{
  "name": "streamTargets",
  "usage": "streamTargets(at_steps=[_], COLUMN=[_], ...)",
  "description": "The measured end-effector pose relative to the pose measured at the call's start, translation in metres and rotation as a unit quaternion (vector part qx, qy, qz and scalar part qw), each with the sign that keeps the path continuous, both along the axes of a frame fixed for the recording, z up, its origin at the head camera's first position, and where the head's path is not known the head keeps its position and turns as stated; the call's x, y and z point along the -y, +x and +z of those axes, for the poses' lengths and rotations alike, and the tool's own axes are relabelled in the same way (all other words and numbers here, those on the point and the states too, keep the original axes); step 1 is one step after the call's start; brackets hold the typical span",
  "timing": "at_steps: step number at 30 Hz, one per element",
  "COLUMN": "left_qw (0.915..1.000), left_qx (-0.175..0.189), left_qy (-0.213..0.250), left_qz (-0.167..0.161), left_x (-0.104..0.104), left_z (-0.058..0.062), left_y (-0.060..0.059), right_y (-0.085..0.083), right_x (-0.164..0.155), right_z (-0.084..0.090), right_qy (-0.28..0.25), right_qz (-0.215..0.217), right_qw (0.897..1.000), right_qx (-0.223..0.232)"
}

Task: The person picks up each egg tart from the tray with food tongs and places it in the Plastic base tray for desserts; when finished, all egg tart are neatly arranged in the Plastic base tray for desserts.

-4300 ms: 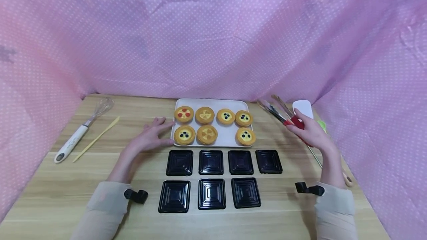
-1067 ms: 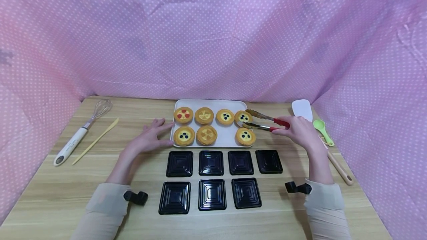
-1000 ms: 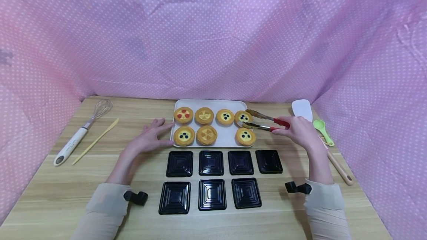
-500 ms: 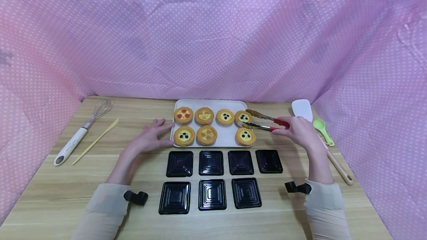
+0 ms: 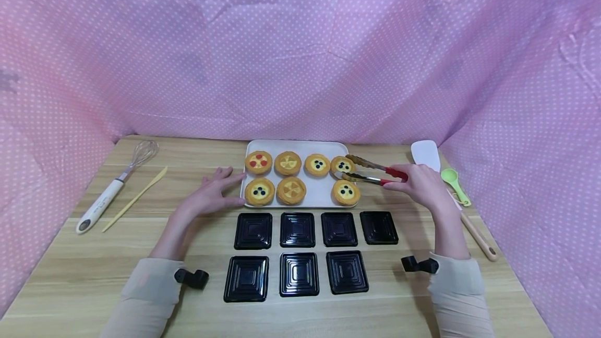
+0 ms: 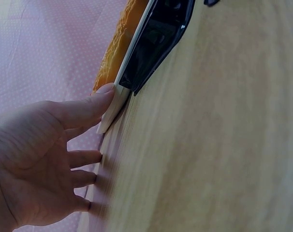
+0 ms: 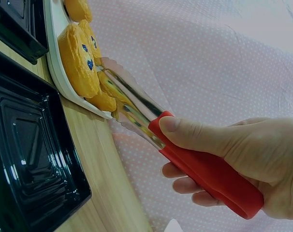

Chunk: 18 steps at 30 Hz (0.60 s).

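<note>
My right hand [image 5: 420, 184] grips red-handled metal tongs [image 7: 199, 169], thumb on top and fingers curled beneath. The spread tips of the tongs straddle the upper right egg tart [image 5: 342, 164], a toy-like pastry with dark berry dots. Several more tarts sit on a white rectangular tray [image 5: 321, 192]: one has red pieces [image 5: 259, 162], others berries or a pale pinwheel pattern. My left hand [image 5: 212, 192] touches the tray's left edge with thumb and index finger, fingers spread and fairly straight. In the left wrist view, the thumb [image 6: 88, 108] lies against the tray's side.
Several square black plastic trays [image 5: 297, 229] stand in two rows in front of the white tray. At left lie a whisk [image 5: 107, 197] and a yellow stick-like spatula [image 5: 136, 198]. A white spatula [image 5: 425, 154] and green spoon [image 5: 454, 184] lie at right. Pink dotted cloth [image 5: 300, 51] hangs behind.
Over the past few seconds, my right hand has brought the tongs leftward from the utensils to the upper right tart. During the last second, both hands and the tarts look still.
</note>
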<state>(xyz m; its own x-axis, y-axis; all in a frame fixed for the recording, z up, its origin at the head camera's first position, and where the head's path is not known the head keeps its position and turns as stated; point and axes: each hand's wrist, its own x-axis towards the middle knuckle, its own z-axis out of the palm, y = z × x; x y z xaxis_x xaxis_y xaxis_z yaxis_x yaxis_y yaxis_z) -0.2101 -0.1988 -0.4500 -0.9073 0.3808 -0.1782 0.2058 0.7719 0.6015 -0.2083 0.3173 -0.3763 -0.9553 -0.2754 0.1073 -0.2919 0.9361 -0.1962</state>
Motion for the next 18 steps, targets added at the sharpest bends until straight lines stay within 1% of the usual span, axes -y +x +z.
streamTargets(at_steps=[5, 18], left_qw=[1.0000, 1.0000], left_qx=[0.003, 0.003], left_qy=[0.003, 0.003], left_qz=[0.003, 0.003], left_x=[-0.0003, -0.0001], left_z=[-0.0010, -0.0018], left_y=[0.0000, -0.0002], right_y=[-0.0004, -0.0002], right_x=[-0.0005, -0.0018], right_z=[-0.0002, -0.0011], right_qy=[0.005, -0.002], right_qz=[-0.003, -0.001], right_qw=[1.000, 1.000], right_qx=[0.002, -0.017])
